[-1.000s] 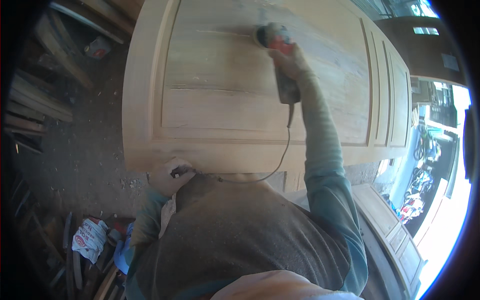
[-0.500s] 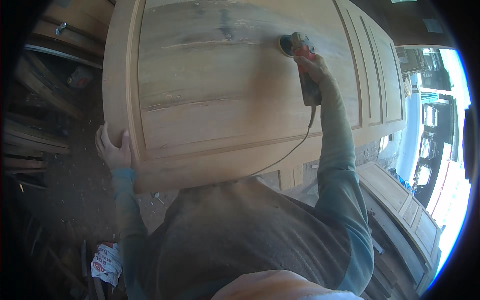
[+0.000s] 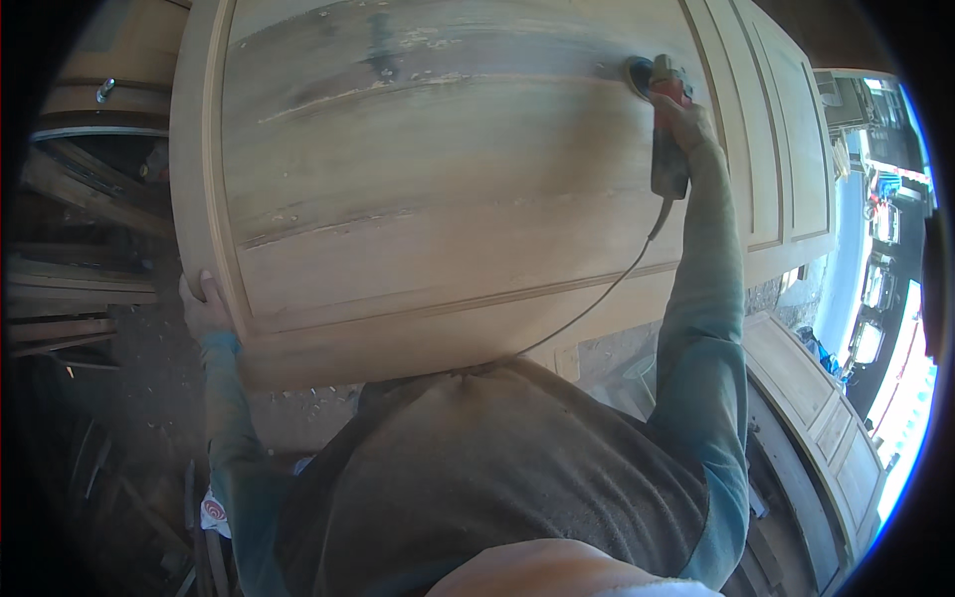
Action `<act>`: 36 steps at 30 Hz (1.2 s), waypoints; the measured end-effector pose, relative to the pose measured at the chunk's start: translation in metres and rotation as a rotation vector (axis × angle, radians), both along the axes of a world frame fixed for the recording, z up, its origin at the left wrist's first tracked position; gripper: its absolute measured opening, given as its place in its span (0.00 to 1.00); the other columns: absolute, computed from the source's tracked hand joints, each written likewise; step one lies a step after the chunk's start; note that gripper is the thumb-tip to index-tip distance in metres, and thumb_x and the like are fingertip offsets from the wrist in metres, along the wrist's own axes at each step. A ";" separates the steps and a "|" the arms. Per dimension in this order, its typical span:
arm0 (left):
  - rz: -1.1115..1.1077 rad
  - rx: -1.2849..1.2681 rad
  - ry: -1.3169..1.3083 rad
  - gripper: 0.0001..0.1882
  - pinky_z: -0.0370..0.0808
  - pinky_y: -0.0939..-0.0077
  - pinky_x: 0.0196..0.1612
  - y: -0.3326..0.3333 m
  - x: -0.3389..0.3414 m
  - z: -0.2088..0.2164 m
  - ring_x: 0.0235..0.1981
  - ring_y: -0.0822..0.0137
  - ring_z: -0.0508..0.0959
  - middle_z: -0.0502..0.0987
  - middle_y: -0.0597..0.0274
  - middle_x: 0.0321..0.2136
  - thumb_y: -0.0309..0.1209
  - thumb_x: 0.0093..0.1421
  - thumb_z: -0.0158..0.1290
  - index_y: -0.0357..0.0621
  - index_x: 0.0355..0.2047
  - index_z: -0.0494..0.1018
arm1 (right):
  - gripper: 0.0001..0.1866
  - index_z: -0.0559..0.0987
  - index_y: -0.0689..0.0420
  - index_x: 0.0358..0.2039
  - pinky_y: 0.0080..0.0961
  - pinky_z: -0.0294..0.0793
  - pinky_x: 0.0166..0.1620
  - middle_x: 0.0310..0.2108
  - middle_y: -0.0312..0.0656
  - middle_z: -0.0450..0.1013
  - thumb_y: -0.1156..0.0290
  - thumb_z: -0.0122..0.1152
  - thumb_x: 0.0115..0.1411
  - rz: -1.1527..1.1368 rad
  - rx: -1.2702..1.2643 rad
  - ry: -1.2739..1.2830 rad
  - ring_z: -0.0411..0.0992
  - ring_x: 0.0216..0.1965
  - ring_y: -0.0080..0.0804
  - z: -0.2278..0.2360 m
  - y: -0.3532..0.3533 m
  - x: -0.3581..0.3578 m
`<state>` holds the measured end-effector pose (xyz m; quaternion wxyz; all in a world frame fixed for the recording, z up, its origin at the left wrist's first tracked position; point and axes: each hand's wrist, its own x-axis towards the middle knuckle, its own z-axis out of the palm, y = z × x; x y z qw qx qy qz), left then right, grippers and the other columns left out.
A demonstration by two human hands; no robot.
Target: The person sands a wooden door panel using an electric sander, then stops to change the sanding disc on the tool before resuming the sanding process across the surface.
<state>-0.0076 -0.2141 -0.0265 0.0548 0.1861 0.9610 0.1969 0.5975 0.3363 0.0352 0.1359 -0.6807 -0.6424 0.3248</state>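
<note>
A large panelled wooden door [image 3: 448, 234] lies flat in front of me, its recessed panel pale with darker, rough, flaking bands across it. My right hand [image 3: 686, 124] is closed round the body of a red and dark angle grinder [image 3: 669, 164]. The grinder's round disc [image 3: 640, 76] is on the panel's far right part, at the end of a rough streak. A cord runs from the grinder back toward my waist. At the door's near left corner, my left hand [image 3: 207, 308] grips the outer edge, thumb up; some of its fingers are hidden.
Timber pieces [image 3: 85, 289] are stacked on the left, beside a floor with wood chips [image 3: 313, 408]. Another panelled door [image 3: 796, 373] leans at the lower right. Bright daylight and parked vehicles [image 3: 875, 284] show beyond the right side. Dusty haze hangs over the work.
My right hand has moved the grinder rightward across the panel. My left hand's spread fingers have closed more round the door edge. The whole view has shifted slightly.
</note>
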 end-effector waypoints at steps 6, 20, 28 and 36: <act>-0.007 0.000 0.075 0.40 0.76 0.54 0.56 -0.019 -0.011 -0.018 0.54 0.42 0.79 0.78 0.38 0.55 0.59 0.67 0.50 0.40 0.67 0.65 | 0.30 0.86 0.59 0.40 0.34 0.77 0.42 0.33 0.43 0.81 0.43 0.69 0.50 0.092 -0.059 -0.061 0.79 0.36 0.35 0.027 -0.031 -0.054; -0.062 0.096 0.025 0.39 0.76 0.56 0.55 -0.018 -0.009 -0.013 0.54 0.44 0.80 0.78 0.37 0.53 0.58 0.67 0.51 0.35 0.63 0.69 | 0.28 0.83 0.61 0.33 0.34 0.77 0.40 0.24 0.44 0.79 0.45 0.70 0.51 0.495 0.012 -0.005 0.79 0.31 0.37 0.028 -0.130 -0.214; -0.014 0.070 -0.036 0.38 0.76 0.54 0.54 -0.012 -0.014 -0.016 0.53 0.42 0.80 0.79 0.39 0.53 0.59 0.67 0.49 0.37 0.63 0.69 | 0.33 0.84 0.61 0.42 0.32 0.74 0.39 0.31 0.38 0.78 0.42 0.71 0.51 0.144 -0.055 0.019 0.75 0.33 0.27 0.014 -0.046 -0.038; 0.047 -0.087 0.088 0.39 0.76 0.52 0.54 -0.013 -0.019 -0.022 0.53 0.40 0.80 0.79 0.38 0.51 0.60 0.68 0.47 0.36 0.62 0.68 | 0.35 0.85 0.60 0.46 0.33 0.77 0.41 0.35 0.42 0.80 0.41 0.73 0.48 -0.232 -0.094 -0.073 0.79 0.36 0.33 0.007 0.008 0.116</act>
